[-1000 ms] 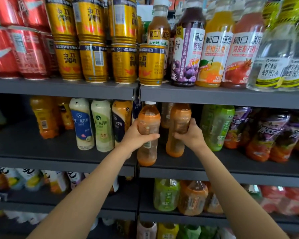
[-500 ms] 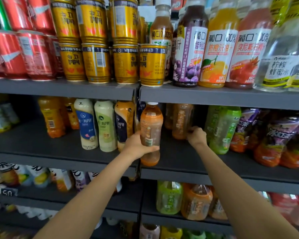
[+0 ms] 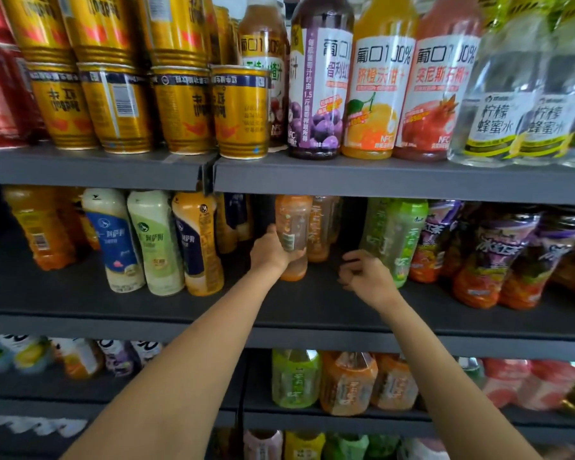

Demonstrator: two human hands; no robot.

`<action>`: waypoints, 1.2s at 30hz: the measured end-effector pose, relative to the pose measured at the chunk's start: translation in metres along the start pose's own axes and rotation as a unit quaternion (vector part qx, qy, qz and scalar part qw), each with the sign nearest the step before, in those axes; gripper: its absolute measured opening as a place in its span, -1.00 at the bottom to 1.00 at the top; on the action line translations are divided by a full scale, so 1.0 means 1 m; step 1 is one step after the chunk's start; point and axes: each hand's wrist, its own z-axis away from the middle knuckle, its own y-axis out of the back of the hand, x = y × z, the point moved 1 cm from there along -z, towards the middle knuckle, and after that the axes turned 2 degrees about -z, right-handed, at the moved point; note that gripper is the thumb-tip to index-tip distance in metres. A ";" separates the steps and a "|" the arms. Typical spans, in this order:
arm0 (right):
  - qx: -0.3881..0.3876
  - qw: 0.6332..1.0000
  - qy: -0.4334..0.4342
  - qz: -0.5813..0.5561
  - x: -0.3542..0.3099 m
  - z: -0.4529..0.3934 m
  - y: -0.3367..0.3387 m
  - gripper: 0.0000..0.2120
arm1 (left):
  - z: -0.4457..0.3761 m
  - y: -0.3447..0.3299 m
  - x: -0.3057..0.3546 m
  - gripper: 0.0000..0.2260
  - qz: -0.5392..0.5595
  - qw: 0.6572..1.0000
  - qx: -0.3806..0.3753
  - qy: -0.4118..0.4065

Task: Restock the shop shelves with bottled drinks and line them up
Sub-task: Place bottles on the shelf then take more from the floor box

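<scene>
My left hand (image 3: pixel 271 252) grips an orange drink bottle (image 3: pixel 292 227) around its lower half; the bottle stands upright on the grey middle shelf (image 3: pixel 312 303). Just behind and to its right stands a second orange bottle (image 3: pixel 321 227), free of any hand. My right hand (image 3: pixel 365 273) hovers over the shelf a little right of these bottles, fingers loosely curled and holding nothing, close to a green bottle (image 3: pixel 392 237).
White, pale green and orange bottles (image 3: pixel 160 240) stand left of my left hand. Purple-labelled orange bottles (image 3: pixel 498 257) fill the shelf's right side. The upper shelf (image 3: pixel 379 180) carries gold cans and tall juice bottles. Lower shelves hold more bottles (image 3: pixel 346 383).
My left hand pushed its orange bottle deeper onto the shelf. My right hand let go of the second orange bottle, left it at the back, and drew away to the right.
</scene>
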 end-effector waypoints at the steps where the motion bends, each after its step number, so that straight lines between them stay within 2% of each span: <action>1: 0.005 1.000 -0.001 -0.003 0.004 0.002 0.002 -0.73 | -0.004 -0.004 0.002 -0.41 0.002 1.000 0.001 0.003; 10: 0.022 1.000 -0.005 0.003 0.001 0.013 -0.015 -0.80 | -0.014 -0.018 -0.005 -0.43 0.081 0.997 0.002 0.008; 12: 0.021 1.000 -0.010 0.007 -0.006 0.016 -0.033 -0.81 | 0.006 -0.007 -0.020 -0.46 0.118 0.992 0.014 -0.030; 14: 0.034 0.999 -0.002 0.007 -0.023 0.024 -0.055 -0.82 | 0.039 0.016 -0.043 -0.55 0.116 0.986 0.052 -0.109; 17: 0.059 0.996 0.068 0.003 -0.068 0.049 -0.103 -0.83 | 0.100 0.063 -0.102 -0.65 0.086 0.967 0.106 -0.214; 19: 0.071 0.989 0.129 -0.027 -0.102 0.068 -0.129 -0.83 | 0.134 0.087 -0.145 -0.69 0.071 0.966 0.111 -0.221; 21: 0.031 0.981 0.189 -0.032 -0.147 0.103 -0.186 -0.82 | 0.177 0.124 -0.221 -0.71 0.037 0.976 0.132 -0.168; 23: -0.044 0.969 0.240 -0.038 -0.185 0.145 -0.255 -0.80 | 0.224 0.156 -0.304 -0.70 -0.004 0.987 0.138 -0.077; 25: -0.135 0.954 0.268 -0.011 -0.206 0.194 -0.333 -0.78 | 0.279 0.185 -0.392 -0.71 -0.021 0.993 0.107 0.043; 27: -0.268 0.932 0.244 0.023 -0.214 0.245 -0.412 -0.74 | 0.339 0.213 -0.477 -0.72 -0.024 0.985 0.040 0.167; 29: -0.405 0.887 0.198 0.096 -0.213 0.296 -0.486 -0.68 | 0.407 0.237 -0.545 -0.65 -0.022 0.956 -0.038 0.289; 31: -0.499 0.829 0.196 0.160 -0.202 0.341 -0.546 -0.66 | 0.476 0.265 -0.595 -0.66 -0.031 0.915 -0.073 0.397; 34: -0.583 0.749 0.208 0.236 -0.188 0.398 -0.614 -0.68 | 0.557 0.307 -0.649 -0.66 -0.048 0.860 -0.091 0.500; 36: -0.611 0.722 0.193 0.260 -0.175 0.423 -0.653 -0.70 | 0.588 0.320 -0.678 -0.75 -0.050 0.833 -0.066 0.548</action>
